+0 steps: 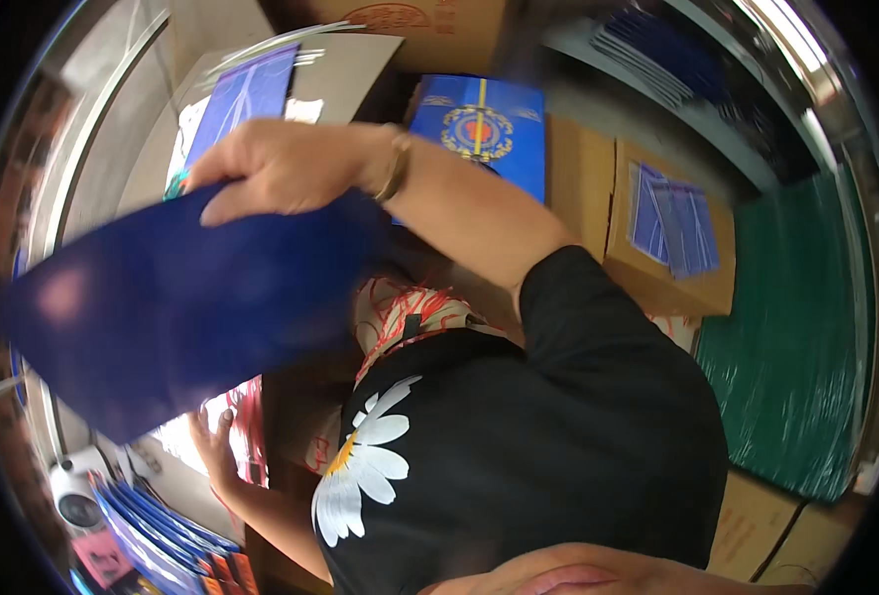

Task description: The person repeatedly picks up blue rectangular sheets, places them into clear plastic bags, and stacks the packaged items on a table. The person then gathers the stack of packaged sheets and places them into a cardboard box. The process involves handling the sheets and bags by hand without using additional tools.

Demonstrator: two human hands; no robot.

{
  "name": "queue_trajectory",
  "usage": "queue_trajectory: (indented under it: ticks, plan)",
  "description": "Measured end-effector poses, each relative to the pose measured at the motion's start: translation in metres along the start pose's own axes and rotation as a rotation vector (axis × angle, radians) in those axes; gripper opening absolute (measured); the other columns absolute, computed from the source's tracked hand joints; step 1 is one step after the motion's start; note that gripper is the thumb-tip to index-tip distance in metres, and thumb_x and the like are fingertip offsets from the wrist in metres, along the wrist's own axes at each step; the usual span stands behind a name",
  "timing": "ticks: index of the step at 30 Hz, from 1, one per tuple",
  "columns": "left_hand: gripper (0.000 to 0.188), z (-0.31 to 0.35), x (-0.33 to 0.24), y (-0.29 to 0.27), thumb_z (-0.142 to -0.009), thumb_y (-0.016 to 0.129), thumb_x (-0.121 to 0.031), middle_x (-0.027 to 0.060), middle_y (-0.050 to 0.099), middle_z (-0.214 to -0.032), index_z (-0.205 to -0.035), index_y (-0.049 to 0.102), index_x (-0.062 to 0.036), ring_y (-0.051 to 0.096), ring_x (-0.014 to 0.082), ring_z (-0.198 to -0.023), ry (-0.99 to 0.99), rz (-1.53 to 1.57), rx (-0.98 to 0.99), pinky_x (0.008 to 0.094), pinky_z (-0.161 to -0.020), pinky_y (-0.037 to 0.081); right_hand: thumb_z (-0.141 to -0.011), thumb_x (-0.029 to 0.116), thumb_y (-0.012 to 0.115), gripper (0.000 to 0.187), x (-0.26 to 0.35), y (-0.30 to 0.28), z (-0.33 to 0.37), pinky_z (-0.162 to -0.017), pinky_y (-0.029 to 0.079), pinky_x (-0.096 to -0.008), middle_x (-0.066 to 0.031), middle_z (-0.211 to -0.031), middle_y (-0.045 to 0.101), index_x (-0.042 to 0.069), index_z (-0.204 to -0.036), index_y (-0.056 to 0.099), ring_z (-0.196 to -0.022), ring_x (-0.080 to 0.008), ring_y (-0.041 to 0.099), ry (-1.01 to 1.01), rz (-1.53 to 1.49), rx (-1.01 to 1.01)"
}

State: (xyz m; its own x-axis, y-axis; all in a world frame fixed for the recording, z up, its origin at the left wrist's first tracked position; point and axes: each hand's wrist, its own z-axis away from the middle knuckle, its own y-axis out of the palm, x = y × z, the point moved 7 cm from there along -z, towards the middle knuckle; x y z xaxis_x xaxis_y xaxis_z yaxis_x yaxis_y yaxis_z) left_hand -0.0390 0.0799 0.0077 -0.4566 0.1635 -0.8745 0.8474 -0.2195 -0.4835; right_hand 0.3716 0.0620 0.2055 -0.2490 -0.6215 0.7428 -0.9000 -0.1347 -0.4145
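My right hand [271, 169] pinches a large dark blue sheet [191, 297] by its top edge; the sheet looks smooth and slightly glossy and is blurred by motion. A small green thing [175, 184] shows beside the fingertips, too small to name. Lower down, my left hand [213, 446] has its thumb and a finger apart and rests against a shiny white and red pack [249, 426], which the sheet partly covers. Beyond my right hand, a blue-purple flat packet [246, 99] with white cords lies on a light board [350, 74].
A blue printed box [519, 109] stands behind my right forearm. Two blue packets [672, 218] lie on a cardboard carton [667, 283] at right, beside a green wrapped stack [786, 347]. At lower left are a white camera-like device [77, 496] and several blue folded bags [162, 526].
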Motion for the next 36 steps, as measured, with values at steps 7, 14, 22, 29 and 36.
queue_trajectory:
  ticks: [7,14,22,29,36]
  plan:
    - [0.049,-0.008,0.033,-0.007,-0.090,0.061,-0.032,0.0244,0.055,-0.126,-0.126,0.055,0.0009,0.053,0.0396,-0.115,0.100,-0.729,-0.106,0.0445,-0.097,0.042,-0.090,0.010,0.063,0.027,-0.062,-0.040,0.007,-0.090,0.049,-0.0286,-0.0059,-0.103,0.068,-0.001,-0.114,0.063,-0.095,-0.0127,0.062,0.020,-0.722,-0.392]
    - [0.038,-0.016,0.007,0.010,-0.091,0.065,-0.024,0.0174,0.050,-0.133,-0.126,0.061,-0.0094,0.048,0.0313,-0.123,0.057,-0.608,-0.216,0.0416,-0.101,0.040,-0.088,0.034,0.066,0.039,-0.133,-0.162,0.054,-0.097,0.045,-0.0448,-0.0093,-0.111,0.065,0.007,-0.115,0.060,-0.103,-0.0262,0.060,0.208,-0.936,-0.684]
    - [0.026,-0.011,0.017,-0.004,-0.086,0.070,-0.016,0.0171,0.055,-0.125,-0.110,0.069,-0.0065,0.054,0.0289,-0.115,0.128,-0.397,-0.413,0.0366,-0.098,0.043,-0.091,0.038,0.059,0.044,-0.187,-0.231,0.089,-0.097,0.044,-0.0397,-0.0085,-0.115,0.064,0.006,-0.120,0.058,-0.107,-0.0241,0.058,0.198,-0.798,-0.743]
    - [0.034,-0.016,-0.002,0.011,-0.079,0.072,-0.029,0.0137,0.059,-0.121,-0.107,0.071,-0.0088,0.056,0.0310,-0.108,0.132,-0.723,-0.347,0.0410,-0.094,0.044,-0.091,0.034,0.062,0.040,-0.206,-0.196,0.098,-0.088,0.047,-0.0329,-0.0066,-0.108,0.064,0.005,-0.117,0.058,-0.099,-0.0177,0.059,0.438,-0.765,-0.658]
    - [0.025,0.004,-0.040,0.031,-0.081,0.071,-0.025,0.0135,0.058,-0.120,-0.101,0.073,-0.0099,0.055,0.0318,-0.109,0.107,-0.742,-0.315,0.0415,-0.091,0.046,-0.090,0.030,0.064,0.036,-0.188,-0.009,0.047,-0.080,0.049,-0.0261,-0.0048,-0.101,0.063,0.004,-0.114,0.059,-0.090,-0.0114,0.060,0.726,-0.757,-0.098]
